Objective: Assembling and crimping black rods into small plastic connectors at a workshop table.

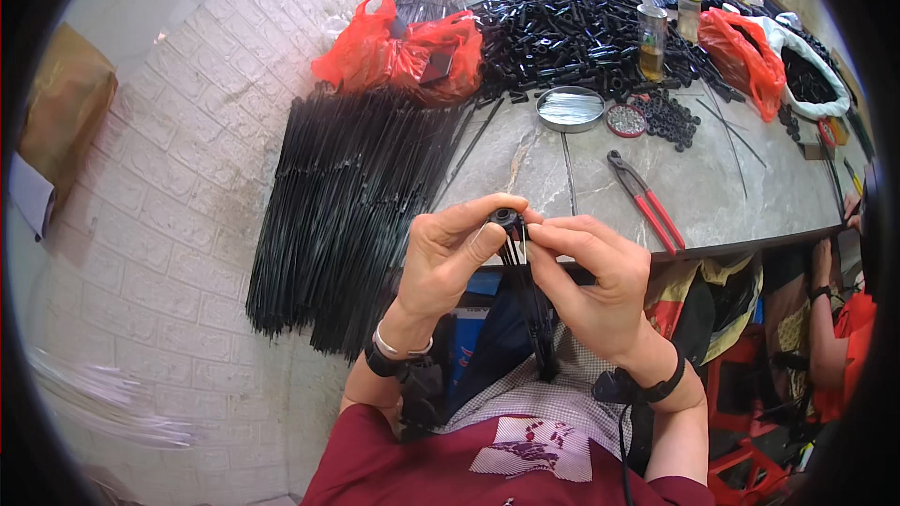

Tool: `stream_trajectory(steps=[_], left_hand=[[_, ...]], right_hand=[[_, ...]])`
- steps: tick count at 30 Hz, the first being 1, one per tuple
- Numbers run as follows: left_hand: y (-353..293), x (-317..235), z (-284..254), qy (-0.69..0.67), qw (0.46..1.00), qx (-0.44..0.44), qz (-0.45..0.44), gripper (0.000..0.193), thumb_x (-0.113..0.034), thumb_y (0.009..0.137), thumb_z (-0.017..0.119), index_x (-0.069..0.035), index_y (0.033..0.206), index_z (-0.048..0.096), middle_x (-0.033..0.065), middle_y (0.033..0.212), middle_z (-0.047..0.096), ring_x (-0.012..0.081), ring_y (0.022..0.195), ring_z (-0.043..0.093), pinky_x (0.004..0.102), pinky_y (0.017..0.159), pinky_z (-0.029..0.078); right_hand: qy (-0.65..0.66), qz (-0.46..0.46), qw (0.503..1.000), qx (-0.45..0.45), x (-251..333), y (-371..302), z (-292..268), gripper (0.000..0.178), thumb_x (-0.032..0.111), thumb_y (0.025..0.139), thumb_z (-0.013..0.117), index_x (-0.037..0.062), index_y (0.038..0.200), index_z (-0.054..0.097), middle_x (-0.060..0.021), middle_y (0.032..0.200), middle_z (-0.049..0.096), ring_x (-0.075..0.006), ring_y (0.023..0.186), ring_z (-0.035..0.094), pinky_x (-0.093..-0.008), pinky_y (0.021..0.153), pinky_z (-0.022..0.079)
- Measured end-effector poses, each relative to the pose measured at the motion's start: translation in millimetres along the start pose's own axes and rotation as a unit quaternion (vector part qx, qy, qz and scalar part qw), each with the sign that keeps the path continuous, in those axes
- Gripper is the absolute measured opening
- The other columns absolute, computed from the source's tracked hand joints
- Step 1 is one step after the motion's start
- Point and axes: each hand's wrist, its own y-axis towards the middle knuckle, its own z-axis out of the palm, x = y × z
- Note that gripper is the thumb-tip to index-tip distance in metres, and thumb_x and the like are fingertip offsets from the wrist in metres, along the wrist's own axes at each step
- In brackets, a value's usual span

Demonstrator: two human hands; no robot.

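There are two wearer's hands (445,248) (600,267), one held bundle (532,314), one silver tin (572,128) and one pair of pliers (646,212).

glossy plastic-looking ring (506,218), smooth stone-look tabletop (703,192), crinkled shiny plastic bag (445,45), bright metal-looking pins (572,107), matt cloth (583,384)

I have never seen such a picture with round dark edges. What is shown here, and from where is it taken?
No machine here: a person works bare-handed. A wide fisheye camera on the head looks down, so straight edges bend. The left hand pinches a small black round piece, with thin black rods hanging below; the right hand is close beside it, its exact grip hard to tell. On the grey table lie a heap of black parts, a tin of thin silvery pieces and red-handled pliers; long black rods lie at left.
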Motion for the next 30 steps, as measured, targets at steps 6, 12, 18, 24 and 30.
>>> stream_trajectory(steps=[6,12,18,24,30], left_hand=[[-1,0,0,0.019,1.0,0.0,0.01,0.029,-0.009,0.095,0.058,0.006,0.119,0.06,0.0133,0.103,0.067,0.0155,0.096,0.063,0.0277,0.085,0.052],[1,-2,11,0.019,1.0,-0.02,0.009,0.029,-0.009,0.094,0.059,0.005,0.12,0.059,0.012,0.102,0.067,0.0149,0.096,0.063,0.0269,0.085,0.052],[-2,-2,13,0.042,0.998,-0.051,0.002,0.03,-0.009,0.093,0.06,0.005,0.12,0.059,0.012,0.102,0.067,0.014,0.096,0.063,0.0257,0.085,0.051],[-1,0,17,0.046,0.997,-0.061,0.007,0.03,-0.008,0.093,0.06,0.004,0.121,0.059,0.0125,0.103,0.068,0.0142,0.096,0.063,0.0264,0.086,0.051],[2,-4,22,0.094,0.993,-0.074,0.015,0.029,-0.006,0.095,0.056,0.005,0.121,0.059,0.014,0.102,0.068,0.0157,0.095,0.064,0.027,0.087,0.051]], right_hand=[[0.063,0.046,0.997,0.012,4,-2,1,0.018,-0.006,0.074,0.07,-0.0019,0.092,0.067,-0.0139,0.086,0.068,-0.0212,0.07,0.067,-0.0272,0.06,0.052],[0.007,-0.024,1.0,-0.001,1,-5,2,0.019,-0.006,0.074,0.07,-0.0019,0.092,0.066,-0.0131,0.085,0.067,-0.0208,0.07,0.067,-0.0272,0.058,0.052],[0.003,0.005,1.0,-0.019,1,-5,4,0.018,-0.007,0.074,0.071,-0.0023,0.091,0.066,-0.0121,0.083,0.065,-0.022,0.069,0.066,-0.0281,0.059,0.052],[-0.036,-0.05,0.998,-0.027,-1,-3,6,0.018,-0.006,0.073,0.072,-0.0023,0.09,0.065,-0.0118,0.082,0.065,-0.0236,0.068,0.065,-0.0298,0.058,0.052],[-0.113,-0.109,0.987,-0.031,-4,-2,5,0.019,-0.006,0.07,0.073,-0.001,0.087,0.065,-0.0092,0.081,0.065,-0.0231,0.068,0.064,-0.031,0.056,0.051]])
